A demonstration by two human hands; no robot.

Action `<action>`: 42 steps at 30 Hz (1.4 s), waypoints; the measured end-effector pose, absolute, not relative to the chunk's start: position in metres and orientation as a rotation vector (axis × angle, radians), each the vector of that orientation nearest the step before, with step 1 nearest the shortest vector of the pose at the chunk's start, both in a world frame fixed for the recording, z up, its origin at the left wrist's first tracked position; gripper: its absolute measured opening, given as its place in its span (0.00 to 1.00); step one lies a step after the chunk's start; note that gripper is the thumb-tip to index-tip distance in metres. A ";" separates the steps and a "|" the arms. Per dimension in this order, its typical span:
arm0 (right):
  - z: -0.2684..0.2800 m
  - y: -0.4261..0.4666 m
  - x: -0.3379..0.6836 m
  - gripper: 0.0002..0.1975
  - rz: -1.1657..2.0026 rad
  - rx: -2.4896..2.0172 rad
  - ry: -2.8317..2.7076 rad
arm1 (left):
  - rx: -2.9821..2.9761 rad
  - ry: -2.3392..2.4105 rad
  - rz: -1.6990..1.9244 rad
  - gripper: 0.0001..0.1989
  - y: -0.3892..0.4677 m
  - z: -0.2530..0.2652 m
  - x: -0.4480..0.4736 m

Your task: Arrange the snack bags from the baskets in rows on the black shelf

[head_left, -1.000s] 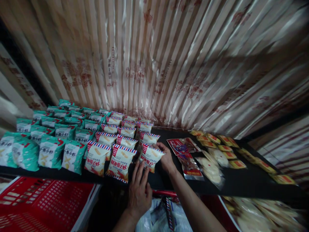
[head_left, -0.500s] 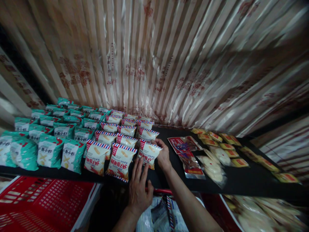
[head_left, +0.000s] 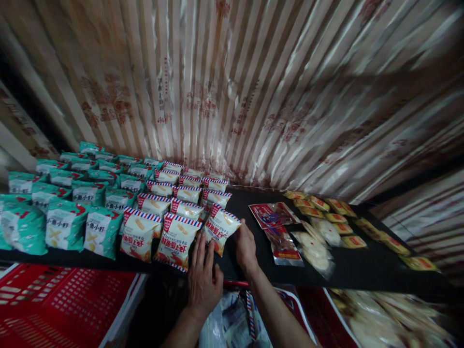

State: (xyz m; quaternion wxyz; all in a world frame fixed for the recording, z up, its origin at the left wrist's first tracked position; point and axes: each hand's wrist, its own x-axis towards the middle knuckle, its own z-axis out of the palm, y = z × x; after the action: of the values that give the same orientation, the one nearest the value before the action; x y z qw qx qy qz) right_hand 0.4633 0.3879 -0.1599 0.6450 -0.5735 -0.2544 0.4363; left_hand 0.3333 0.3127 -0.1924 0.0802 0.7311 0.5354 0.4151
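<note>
My right hand [head_left: 246, 245] has its fingers closed at the right corner of a white and orange snack bag [head_left: 219, 231] with a red-and-blue striped edge. The bag stands tilted at the right end of the front row. Its far side and some of my right fingertips are hidden. Stretched fingers of my left hand [head_left: 203, 276] lie against the bag's lower left, beside another upright striped snack bag [head_left: 177, 241]. Further similar bags [head_left: 154, 205] stand in rows behind.
Teal snack bags [head_left: 101, 232] fill the left of the black shelf [head_left: 232, 270]. Flat red packets [head_left: 273, 215], pale packs [head_left: 315, 251] and small yellow packets [head_left: 340, 218] lie right. Below are a red basket [head_left: 72, 299] and a bin of packets [head_left: 391, 319]. Striped sheeting [head_left: 232, 87] hangs behind.
The snack bag at my right hand has gone from nearly upright to tilted. My right hand has shifted slightly down along its right side. The whole view has moved a little.
</note>
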 end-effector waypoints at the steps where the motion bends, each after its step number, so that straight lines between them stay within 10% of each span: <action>1: -0.160 0.380 0.463 0.26 0.994 -1.311 -0.586 | 2.184 1.605 1.235 0.34 0.313 -0.193 0.334; 42: -0.153 0.371 0.439 0.23 1.124 -1.214 -1.039 | 2.163 1.665 1.282 0.26 0.313 -0.188 0.335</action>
State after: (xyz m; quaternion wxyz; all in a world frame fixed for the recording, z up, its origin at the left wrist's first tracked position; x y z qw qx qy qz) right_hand 0.4388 0.3712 -0.1528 0.5598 -0.5149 -0.4407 0.4768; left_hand 0.3352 0.3133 -0.1885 0.0628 0.7159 0.5510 0.4241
